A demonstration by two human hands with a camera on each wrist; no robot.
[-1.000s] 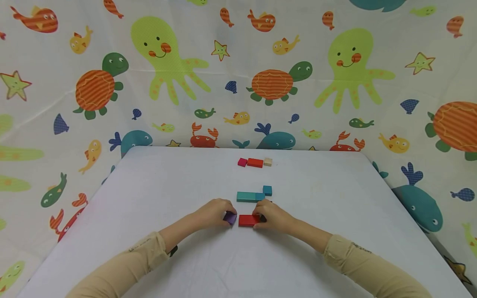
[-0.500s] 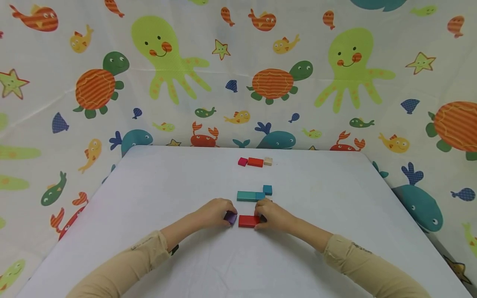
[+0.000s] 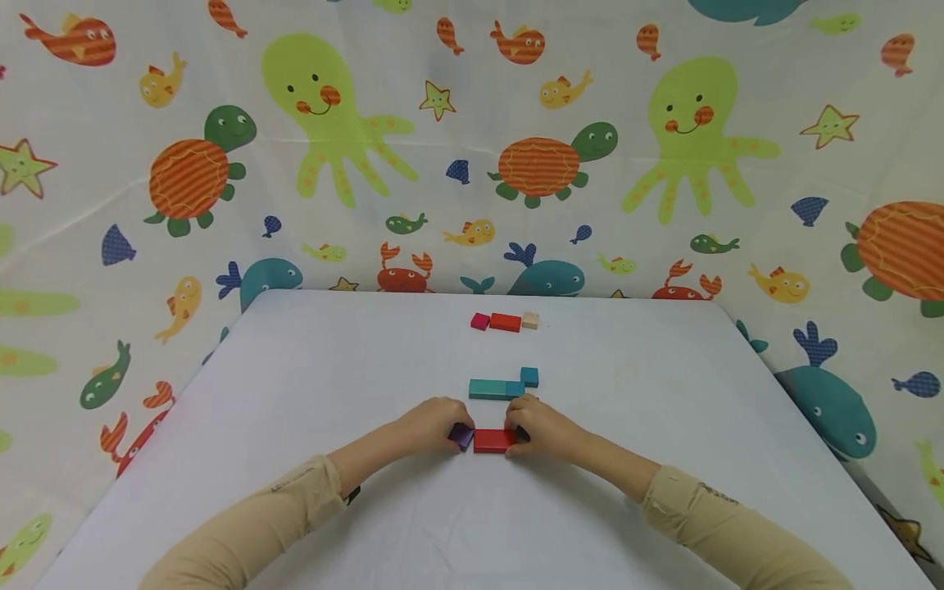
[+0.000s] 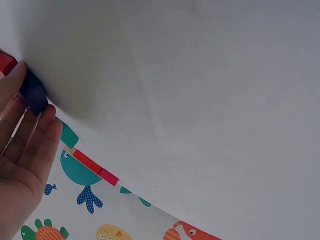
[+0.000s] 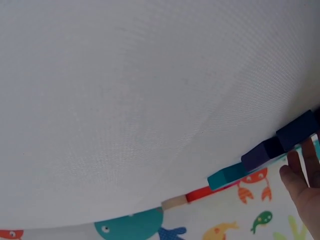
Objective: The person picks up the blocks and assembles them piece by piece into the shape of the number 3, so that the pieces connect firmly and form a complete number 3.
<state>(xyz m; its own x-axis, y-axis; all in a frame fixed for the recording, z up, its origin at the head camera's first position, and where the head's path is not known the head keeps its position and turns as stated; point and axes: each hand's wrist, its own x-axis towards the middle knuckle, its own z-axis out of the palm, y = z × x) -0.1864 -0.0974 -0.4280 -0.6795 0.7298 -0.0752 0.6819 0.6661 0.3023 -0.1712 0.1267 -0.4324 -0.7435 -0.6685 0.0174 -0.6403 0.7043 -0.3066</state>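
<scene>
My left hand (image 3: 441,424) pinches a purple block (image 3: 462,437) between thumb and fingers; this block looks dark blue in the left wrist view. It meets, or nearly meets, the left end of a flat red block (image 3: 492,442). At the other end of the red block, my right hand (image 3: 544,430) grips a dark navy block (image 5: 297,131), mostly covered by the fingers in the head view. Just beyond lie a long teal block (image 3: 487,389) and a blue block (image 3: 515,390), partly behind the right hand. A violet block (image 5: 261,155) beside the navy one shows in the right wrist view.
A small blue cube (image 3: 529,377) sits behind the teal row. Farther back, a magenta cube (image 3: 480,321), an orange-red block (image 3: 505,322) and a beige cube (image 3: 530,321) form a line. A sea-animal cloth (image 3: 457,139) hangs behind the white table (image 3: 354,352).
My left hand has shifted slightly right with the purple block, closing the gap to the red block. The right hand and the red block have moved only a little.
</scene>
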